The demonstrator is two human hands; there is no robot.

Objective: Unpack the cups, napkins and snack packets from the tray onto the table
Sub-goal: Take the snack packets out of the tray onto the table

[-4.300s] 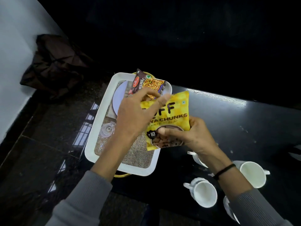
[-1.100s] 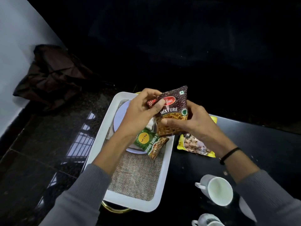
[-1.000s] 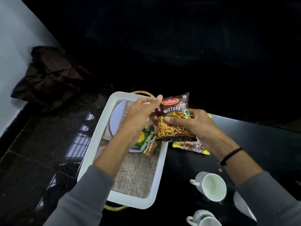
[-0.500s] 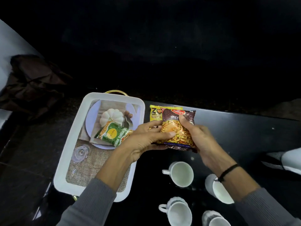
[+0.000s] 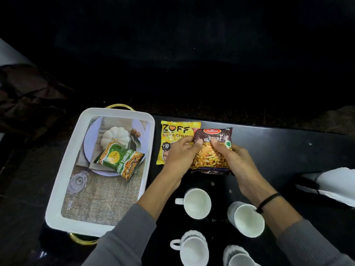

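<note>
Both hands are on the Haldiram's Mixture packet (image 5: 208, 160). A second ago it was up over the tray; now it's across and down low on the black table (image 5: 278, 143), near the far edge. It sits just right of the yellow Zoff soya chunks packet (image 5: 176, 129) and overlaps that packet's right edge. The left hand (image 5: 178, 158) pinches the Mixture packet's left side, thumb on top and fingers curled under. The right hand (image 5: 234, 160) clamps the right side the same way. I can't tell if the packet is fully resting yet, because neither hand has let go.

That looks like 2 snack packets on the table, or very nearly. 1 green namkeen packet (image 5: 119, 160) lies in the white tray (image 5: 60, 189), towards its far end. Looks like that's the last packet to fetch.

4 white cups are out towards the near edge: (image 5: 196, 203), (image 5: 247, 219), (image 5: 194, 250) and (image 5: 238, 258). Something white (image 5: 338, 183) lies at the right edge, possibly napkins, but I can't say for sure.
</note>
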